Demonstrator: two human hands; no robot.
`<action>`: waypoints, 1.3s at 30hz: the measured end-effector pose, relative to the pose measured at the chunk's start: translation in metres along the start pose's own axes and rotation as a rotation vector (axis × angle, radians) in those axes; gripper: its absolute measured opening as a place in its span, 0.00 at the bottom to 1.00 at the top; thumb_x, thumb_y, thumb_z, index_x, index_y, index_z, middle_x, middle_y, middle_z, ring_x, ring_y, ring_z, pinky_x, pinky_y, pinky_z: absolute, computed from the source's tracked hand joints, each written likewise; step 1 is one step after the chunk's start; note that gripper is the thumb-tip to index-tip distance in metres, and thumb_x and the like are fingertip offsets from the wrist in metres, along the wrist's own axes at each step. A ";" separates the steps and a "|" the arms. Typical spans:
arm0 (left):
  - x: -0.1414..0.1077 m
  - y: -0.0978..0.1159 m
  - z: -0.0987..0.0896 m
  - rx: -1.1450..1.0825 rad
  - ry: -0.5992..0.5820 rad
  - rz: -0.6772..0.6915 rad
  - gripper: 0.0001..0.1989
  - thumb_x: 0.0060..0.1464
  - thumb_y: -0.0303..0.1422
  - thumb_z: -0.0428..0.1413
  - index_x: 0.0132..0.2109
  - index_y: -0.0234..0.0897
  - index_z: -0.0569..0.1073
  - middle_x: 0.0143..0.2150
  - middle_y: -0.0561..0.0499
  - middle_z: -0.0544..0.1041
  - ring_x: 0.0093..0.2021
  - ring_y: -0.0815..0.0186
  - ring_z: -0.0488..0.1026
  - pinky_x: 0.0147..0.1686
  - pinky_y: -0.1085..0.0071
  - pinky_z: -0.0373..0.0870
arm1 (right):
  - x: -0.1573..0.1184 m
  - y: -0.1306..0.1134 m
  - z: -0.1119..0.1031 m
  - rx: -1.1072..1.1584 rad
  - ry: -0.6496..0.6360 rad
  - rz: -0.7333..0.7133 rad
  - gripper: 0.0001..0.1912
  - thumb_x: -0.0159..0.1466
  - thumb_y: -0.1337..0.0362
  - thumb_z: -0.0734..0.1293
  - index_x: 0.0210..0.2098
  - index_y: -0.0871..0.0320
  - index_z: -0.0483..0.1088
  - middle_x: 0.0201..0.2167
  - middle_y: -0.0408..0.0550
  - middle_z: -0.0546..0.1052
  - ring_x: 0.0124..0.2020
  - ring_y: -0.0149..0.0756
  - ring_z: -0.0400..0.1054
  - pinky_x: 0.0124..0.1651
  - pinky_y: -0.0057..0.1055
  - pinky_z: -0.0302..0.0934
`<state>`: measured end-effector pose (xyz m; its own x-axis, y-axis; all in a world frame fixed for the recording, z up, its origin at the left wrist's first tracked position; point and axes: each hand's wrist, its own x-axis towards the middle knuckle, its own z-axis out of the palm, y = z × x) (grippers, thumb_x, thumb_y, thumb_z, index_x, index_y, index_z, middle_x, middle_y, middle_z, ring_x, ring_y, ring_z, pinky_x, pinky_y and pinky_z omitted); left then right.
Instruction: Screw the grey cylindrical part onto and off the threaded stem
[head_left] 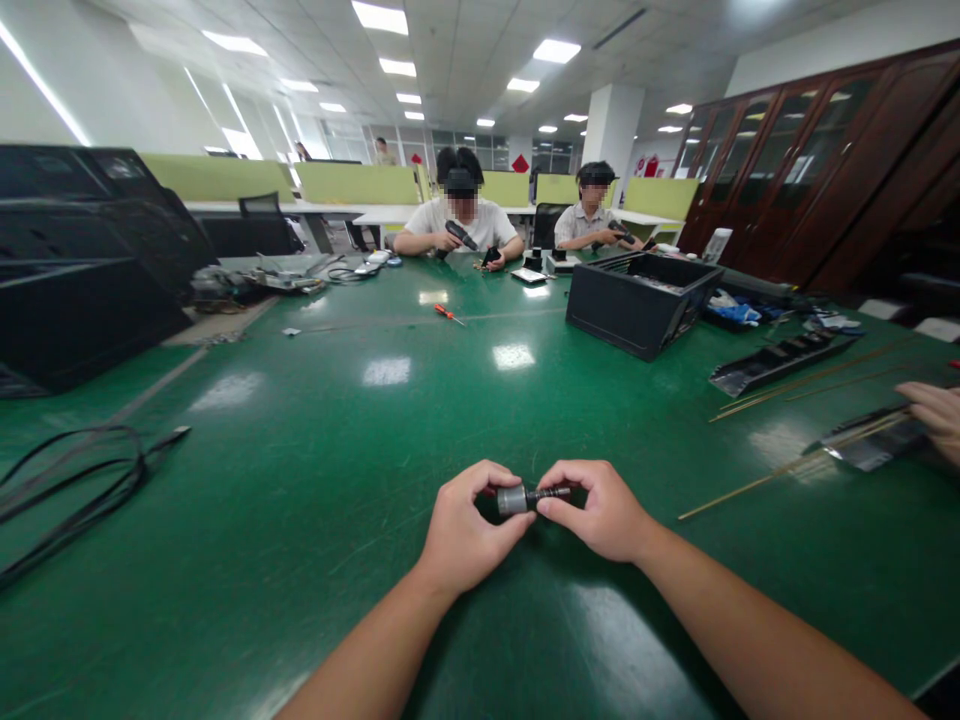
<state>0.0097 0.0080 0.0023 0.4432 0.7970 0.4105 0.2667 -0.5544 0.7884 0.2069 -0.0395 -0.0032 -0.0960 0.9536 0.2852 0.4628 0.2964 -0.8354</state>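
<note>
Just above the green tabletop (352, 420), a small grey metal cylinder with a thin, dark, ridged shaft (514, 499) lies level between my hands. My left hand (472, 530) is closed on the cylinder end, its thumb below and its fingers above and behind. At the other end, my right hand (600, 510) pinches the shaft between thumb and forefinger. The shaft's tip points right, toward my right palm. Fingers partly hide both ends of the piece, and its exact kind does not show.
Ahead lies an orange screwdriver (448, 314). A black case (637, 305) stands back right, near thin brass-coloured rods (735, 495) and a co-worker's hand (934, 415). Black cables (97, 480) lie left. Two people (461, 215) hold power tools across the table.
</note>
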 end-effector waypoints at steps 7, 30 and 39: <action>0.001 -0.002 0.000 0.007 0.001 0.008 0.10 0.45 0.30 0.65 0.36 0.38 0.73 0.35 0.51 0.77 0.36 0.63 0.75 0.38 0.69 0.69 | 0.000 -0.002 -0.001 -0.015 0.010 -0.009 0.03 0.58 0.64 0.71 0.32 0.57 0.77 0.27 0.44 0.78 0.29 0.34 0.69 0.34 0.29 0.59; 0.001 -0.002 -0.001 -0.010 0.035 0.000 0.11 0.45 0.30 0.66 0.37 0.37 0.74 0.36 0.51 0.77 0.37 0.63 0.74 0.39 0.67 0.68 | 0.000 -0.005 -0.006 0.007 0.049 -0.009 0.03 0.59 0.66 0.70 0.32 0.58 0.76 0.26 0.43 0.76 0.28 0.33 0.67 0.34 0.28 0.59; 0.001 -0.004 -0.001 -0.001 0.043 0.004 0.12 0.45 0.30 0.66 0.38 0.37 0.74 0.36 0.51 0.77 0.37 0.63 0.74 0.40 0.67 0.69 | -0.001 -0.004 -0.009 -0.013 0.057 -0.030 0.03 0.59 0.66 0.70 0.33 0.58 0.77 0.26 0.43 0.76 0.28 0.32 0.67 0.33 0.28 0.60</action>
<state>0.0081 0.0118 0.0001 0.4074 0.8042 0.4328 0.2637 -0.5573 0.7873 0.2129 -0.0419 0.0036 -0.0599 0.9397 0.3368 0.4719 0.3239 -0.8200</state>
